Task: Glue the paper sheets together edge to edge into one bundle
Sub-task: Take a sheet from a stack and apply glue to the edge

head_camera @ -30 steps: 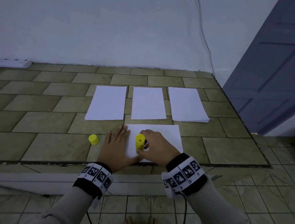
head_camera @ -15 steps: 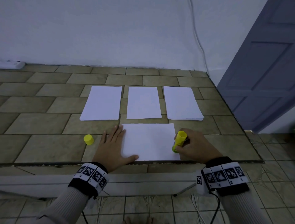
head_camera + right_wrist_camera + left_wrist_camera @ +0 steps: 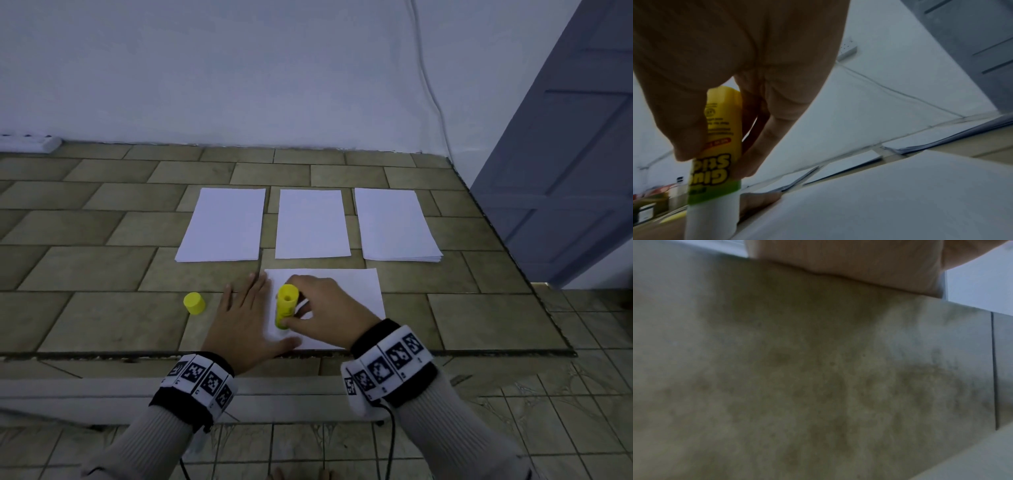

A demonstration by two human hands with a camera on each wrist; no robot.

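Far left, against the wall, a white power strip (image 3: pixel 25 144) lies on the tiled floor (image 3: pixel 85 274). Nearer you, the yellow glue-stick cap (image 3: pixel 194 303) stands on a tile, just beside your left hand (image 3: pixel 245 325) but apart from it.

Your left hand lies flat with its fingers straight and spread, holding nothing; it presses the left edge of the near paper sheet (image 3: pixel 356 294), thumb on the paper and the other fingers partly on the tile. The left wrist view is blurred and shows only tile and the heel of the hand.

Your right hand (image 3: pixel 325 317) grips the yellow glue stick (image 3: pixel 286 305), thumb and fingers curled round its barrel. The stick stands nearly upright, its lower end down on the left part of the near sheet, close to your left thumb. In the right wrist view the white glue end (image 3: pixel 712 216) meets the paper.

Beyond your hands three lots of paper lie in a row, apart from each other: the left sheet (image 3: pixel 222 224), the middle sheet (image 3: pixel 311 224) and the right stack (image 3: pixel 397 226), whose layered edges show. At the far right stands a blue door (image 3: pixel 568 154).
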